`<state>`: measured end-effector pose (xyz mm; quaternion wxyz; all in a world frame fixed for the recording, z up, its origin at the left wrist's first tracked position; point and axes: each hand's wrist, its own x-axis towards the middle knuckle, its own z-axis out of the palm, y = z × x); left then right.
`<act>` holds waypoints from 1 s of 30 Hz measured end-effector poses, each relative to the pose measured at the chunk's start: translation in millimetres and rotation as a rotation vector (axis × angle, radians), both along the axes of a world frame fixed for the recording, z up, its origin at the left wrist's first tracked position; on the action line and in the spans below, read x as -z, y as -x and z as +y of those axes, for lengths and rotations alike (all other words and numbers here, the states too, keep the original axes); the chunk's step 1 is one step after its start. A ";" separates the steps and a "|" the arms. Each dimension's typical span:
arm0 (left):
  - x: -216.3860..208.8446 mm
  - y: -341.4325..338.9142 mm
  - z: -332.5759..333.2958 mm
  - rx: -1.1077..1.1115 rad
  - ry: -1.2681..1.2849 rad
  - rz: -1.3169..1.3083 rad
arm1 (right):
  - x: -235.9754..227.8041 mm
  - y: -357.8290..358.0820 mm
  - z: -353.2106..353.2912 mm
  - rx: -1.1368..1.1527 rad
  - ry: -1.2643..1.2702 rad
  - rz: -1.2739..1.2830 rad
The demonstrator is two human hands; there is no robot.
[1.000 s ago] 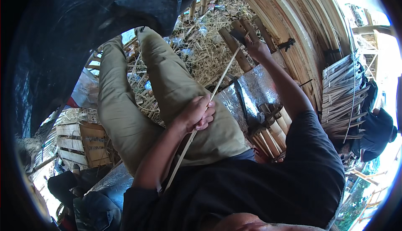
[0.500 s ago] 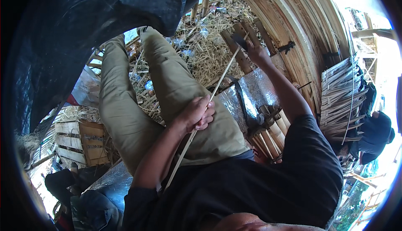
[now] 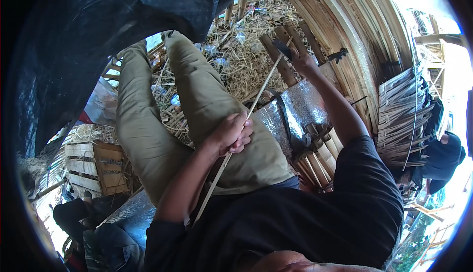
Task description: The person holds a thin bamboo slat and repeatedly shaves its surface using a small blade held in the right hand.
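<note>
The left hand (image 3: 235,133) is clamped round a thin strip (image 3: 265,85) above the thigh (image 3: 256,166). Well apart from it, the right hand (image 3: 302,64) grips a dark blade (image 3: 282,49) at the strip's far end, which slants away from the shirt (image 3: 295,222).

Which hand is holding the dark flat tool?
The outstretched right hand holds the dark flat tool; the left hand, at the thigh, grips just the pale strip.
</note>
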<state>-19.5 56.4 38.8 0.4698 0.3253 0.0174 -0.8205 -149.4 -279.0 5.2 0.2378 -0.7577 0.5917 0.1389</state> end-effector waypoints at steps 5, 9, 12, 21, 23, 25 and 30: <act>2.1 -4.1 -2.7 -0.013 0.003 -0.001 | -34.0 -31.9 62.6 -0.085 -0.144 0.066; 0.0 -0.7 -3.7 -0.006 0.012 -0.005 | -17.9 -13.6 28.8 -0.229 0.145 0.012; -1.1 1.2 2.1 -0.016 0.005 0.005 | -33.2 -27.6 77.3 -0.226 -0.019 -0.117; 8.7 -2.5 0.3 -0.025 0.029 0.032 | 28.6 11.5 43.8 -0.360 0.339 -0.178; 9.1 -2.7 6.1 -0.029 0.020 0.013 | 9.7 -9.5 76.7 -0.111 0.163 -0.207; 6.4 -2.9 4.7 -0.018 0.019 -0.005 | -11.6 -13.0 65.9 -0.066 0.045 -0.122; -1.4 -0.9 2.6 -0.024 0.007 -0.003 | 1.1 1.0 66.6 -0.099 0.342 -0.205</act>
